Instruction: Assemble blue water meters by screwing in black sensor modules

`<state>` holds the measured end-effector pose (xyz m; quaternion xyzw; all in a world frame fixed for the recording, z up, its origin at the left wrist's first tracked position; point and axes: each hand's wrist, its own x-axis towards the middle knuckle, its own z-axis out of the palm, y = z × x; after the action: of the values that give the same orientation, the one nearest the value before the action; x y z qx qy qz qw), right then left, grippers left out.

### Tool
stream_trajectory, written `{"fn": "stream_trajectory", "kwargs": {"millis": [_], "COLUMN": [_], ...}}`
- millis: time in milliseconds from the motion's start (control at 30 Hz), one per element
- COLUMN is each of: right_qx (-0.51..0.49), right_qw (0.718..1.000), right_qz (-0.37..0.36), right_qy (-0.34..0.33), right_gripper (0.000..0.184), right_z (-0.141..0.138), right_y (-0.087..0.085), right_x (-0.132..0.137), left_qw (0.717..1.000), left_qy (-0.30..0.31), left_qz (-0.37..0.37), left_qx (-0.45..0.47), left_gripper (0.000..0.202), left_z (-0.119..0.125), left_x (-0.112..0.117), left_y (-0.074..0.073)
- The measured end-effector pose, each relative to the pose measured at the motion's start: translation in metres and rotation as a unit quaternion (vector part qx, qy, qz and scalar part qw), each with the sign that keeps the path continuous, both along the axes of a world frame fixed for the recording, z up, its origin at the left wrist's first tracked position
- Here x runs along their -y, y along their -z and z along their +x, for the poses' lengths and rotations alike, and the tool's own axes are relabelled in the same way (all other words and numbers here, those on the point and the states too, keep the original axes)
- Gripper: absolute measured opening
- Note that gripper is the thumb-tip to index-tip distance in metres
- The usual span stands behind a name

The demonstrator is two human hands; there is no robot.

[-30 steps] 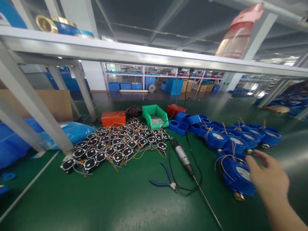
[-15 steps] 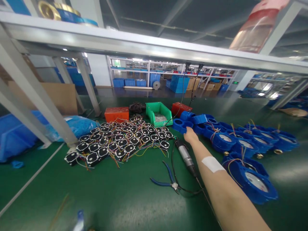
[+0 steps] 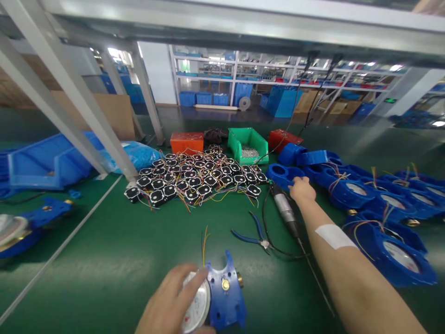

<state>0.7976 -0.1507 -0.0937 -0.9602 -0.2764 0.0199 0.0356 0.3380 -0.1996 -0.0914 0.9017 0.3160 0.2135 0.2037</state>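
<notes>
My left hand [image 3: 168, 304] grips a blue water meter [image 3: 219, 297] by its round white dial at the near edge of the green bench; thin wires stick up from the meter. My right hand [image 3: 301, 189] is stretched far out, its fingers curled on the rim of a blue ring-shaped cover [image 3: 283, 172]. A white patch is on that forearm. An electric screwdriver [image 3: 284, 209] lies just left of the right wrist, and blue-handled pliers [image 3: 253, 234] lie nearer to me.
A heap of black modules with coloured wires [image 3: 194, 178] covers the middle. Behind it stand an orange box [image 3: 187, 142], a green bin of screws [image 3: 247, 144] and a red box [image 3: 283, 138]. Several blue meters [image 3: 392, 246] line the right side. A blue tray [image 3: 45, 162] is at left.
My left hand has come into view holding the blue meter. My right hand stays stretched out at the blue covers. The view has tilted down and to the left.
</notes>
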Motion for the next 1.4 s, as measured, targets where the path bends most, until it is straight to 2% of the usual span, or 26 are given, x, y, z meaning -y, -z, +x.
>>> {"fn": "stream_trajectory", "kwargs": {"millis": [67,167,200,267,333,400,467,667,733,767,833,867,933,1033,1067,1167,1267,1333,1400], "right_qx": [0.001,0.009,0.012,0.018,0.025,0.029,0.029,0.021,-0.068,-0.154,-0.356,-0.419,-0.523,-0.639,-0.659,-0.684,-0.682,-0.665,-0.627], "right_qw": [1.000,1.000,0.999,0.998,0.996,0.993,0.988,0.961,0.930,0.892,0.772,0.731,0.671,0.585,0.564,0.530,0.526,0.543,0.584], "right_qz": [0.002,0.018,0.027,0.051,0.081,0.114,0.150,0.275,0.361,0.424,0.523,0.534,0.521,0.498,0.496,0.499,0.500,0.501,0.496], "right_qy": [-0.010,-0.019,-0.019,-0.012,-0.002,0.002,-0.002,-0.023,-0.035,-0.043,-0.068,-0.075,-0.072,-0.043,-0.040,-0.060,-0.092,-0.112,-0.143], "right_gripper": [0.034,0.031,0.030,0.031,0.033,0.034,0.033,0.032,0.034,0.036,0.042,0.046,0.051,0.048,0.046,0.037,0.030,0.028,0.028], "right_z": [-0.001,-0.007,-0.010,-0.017,-0.024,-0.031,-0.036,-0.066,-0.086,-0.099,-0.126,-0.140,-0.167,-0.198,-0.206,-0.220,-0.226,-0.228,-0.229], "right_y": [-0.002,-0.006,-0.007,-0.011,-0.015,-0.020,-0.026,-0.043,-0.045,-0.045,-0.043,-0.040,-0.033,-0.019,-0.015,-0.007,-0.004,-0.003,-0.003], "right_x": [0.007,0.015,0.017,0.022,0.026,0.030,0.034,0.058,0.073,0.081,0.097,0.105,0.117,0.130,0.132,0.138,0.144,0.149,0.155], "left_qw": [0.993,0.960,0.953,0.939,0.909,0.874,0.859,0.867,0.860,0.857,0.856,0.861,0.881,0.917,0.930,0.956,0.960,0.954,0.943], "left_qy": [-0.016,-0.065,-0.065,-0.024,0.015,0.024,0.022,0.012,0.004,0.002,0.000,-0.003,-0.016,-0.044,-0.051,-0.063,-0.072,-0.077,-0.074], "left_qz": [-0.118,-0.273,-0.294,-0.341,-0.416,-0.486,-0.512,-0.493,-0.502,-0.507,-0.506,-0.497,-0.461,-0.388,-0.358,-0.280,-0.259,-0.271,-0.303], "left_qx": [0.018,-0.004,-0.017,-0.040,-0.027,0.004,0.024,0.069,0.088,0.096,0.105,0.106,0.101,0.077,0.070,0.065,0.083,0.100,0.113], "left_gripper": [0.062,0.040,0.036,0.032,0.029,0.023,0.018,0.012,0.013,0.012,0.011,0.011,0.011,0.012,0.013,0.014,0.014,0.012,0.010], "left_z": [0.009,0.021,0.027,0.038,0.049,0.057,0.062,0.062,0.062,0.062,0.063,0.064,0.066,0.068,0.068,0.068,0.067,0.067,0.067], "left_x": [-0.007,-0.032,-0.042,-0.059,-0.071,-0.077,-0.076,-0.063,-0.057,-0.054,-0.049,-0.047,-0.043,-0.036,-0.033,-0.025,-0.022,-0.022,-0.022], "left_y": [-0.015,-0.032,-0.034,-0.033,-0.029,-0.026,-0.028,-0.047,-0.052,-0.054,-0.056,-0.057,-0.058,-0.059,-0.058,-0.056,-0.053,-0.053,-0.052]}}
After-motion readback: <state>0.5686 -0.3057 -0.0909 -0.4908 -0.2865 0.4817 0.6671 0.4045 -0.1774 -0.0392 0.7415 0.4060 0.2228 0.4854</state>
